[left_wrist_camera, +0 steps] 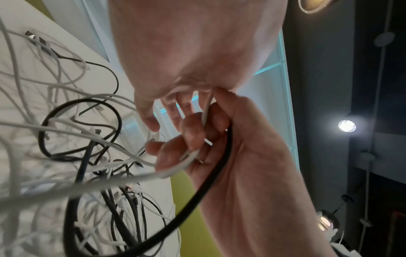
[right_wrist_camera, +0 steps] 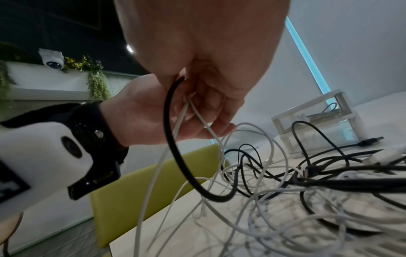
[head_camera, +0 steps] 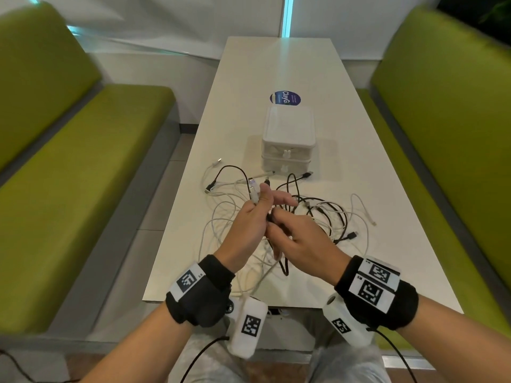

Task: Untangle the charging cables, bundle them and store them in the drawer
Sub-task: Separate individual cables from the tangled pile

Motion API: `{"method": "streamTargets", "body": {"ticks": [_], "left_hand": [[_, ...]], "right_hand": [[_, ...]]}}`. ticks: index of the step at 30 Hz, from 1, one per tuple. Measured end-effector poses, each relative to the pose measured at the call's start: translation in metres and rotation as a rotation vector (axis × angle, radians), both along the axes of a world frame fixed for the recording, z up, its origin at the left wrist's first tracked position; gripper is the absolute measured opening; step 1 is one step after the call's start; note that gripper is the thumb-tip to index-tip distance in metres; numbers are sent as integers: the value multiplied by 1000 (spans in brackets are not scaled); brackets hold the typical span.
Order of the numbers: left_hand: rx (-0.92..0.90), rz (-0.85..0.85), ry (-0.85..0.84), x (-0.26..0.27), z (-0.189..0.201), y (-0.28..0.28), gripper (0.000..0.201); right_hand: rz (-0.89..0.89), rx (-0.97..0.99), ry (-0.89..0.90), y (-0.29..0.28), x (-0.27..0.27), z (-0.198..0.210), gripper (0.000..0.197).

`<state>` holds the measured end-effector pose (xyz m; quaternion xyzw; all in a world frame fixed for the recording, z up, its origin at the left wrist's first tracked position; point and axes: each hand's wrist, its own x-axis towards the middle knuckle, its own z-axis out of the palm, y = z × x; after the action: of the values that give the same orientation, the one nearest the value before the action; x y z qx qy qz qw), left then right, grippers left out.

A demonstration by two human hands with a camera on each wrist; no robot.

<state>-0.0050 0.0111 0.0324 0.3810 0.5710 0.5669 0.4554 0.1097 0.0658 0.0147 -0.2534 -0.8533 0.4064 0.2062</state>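
Observation:
A tangle of white and black charging cables (head_camera: 326, 217) lies on the white table (head_camera: 276, 64). My left hand (head_camera: 262, 200), raised over the near part of the tangle, grips a white cable (head_camera: 253, 192) with its plug end pointing up. Touching it, my right hand (head_camera: 273, 225) curls round a black cable (head_camera: 284, 264) that hangs in a loop below. In the left wrist view the black cable (left_wrist_camera: 219, 160) crosses the right hand's palm (left_wrist_camera: 197, 144) beside a white strand (left_wrist_camera: 175, 171). The right wrist view shows the black cable (right_wrist_camera: 173, 147) leaving my right hand (right_wrist_camera: 197, 97).
A small white two-drawer box (head_camera: 287, 131), both drawers closed, stands just behind the tangle; a cable shows inside it (right_wrist_camera: 307, 118). A round blue sticker (head_camera: 285, 98) lies beyond it. Green benches (head_camera: 83, 189) (head_camera: 442, 134) flank the narrow table.

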Motion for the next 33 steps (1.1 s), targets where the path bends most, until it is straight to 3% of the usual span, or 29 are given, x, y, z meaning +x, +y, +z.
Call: {"method": "streamTargets", "body": {"ticks": [7,14,17,21,25,33], "left_hand": [[13,-91,-137,-5,-8,0,47],[-22,-136,-150,-7,-8,1,64],[-23,-128,-100,-6,-11,1,57],[-16,-121,-70,-8,-11,0,50],[-5,-160,-4,-7,-5,-4,56],[35,-197,1,-8,-6,-3,54]], "right_hand": [[49,-22,-47,1,6,1,32],[26,-121,30,0,7,2,27],[-1,-179,60,-1,6,2,14],[48,-211,38,-2,7,1,26],[75,-337,105,-2,6,2,22],[-30,-381,168,-5,4,5,23]]}}
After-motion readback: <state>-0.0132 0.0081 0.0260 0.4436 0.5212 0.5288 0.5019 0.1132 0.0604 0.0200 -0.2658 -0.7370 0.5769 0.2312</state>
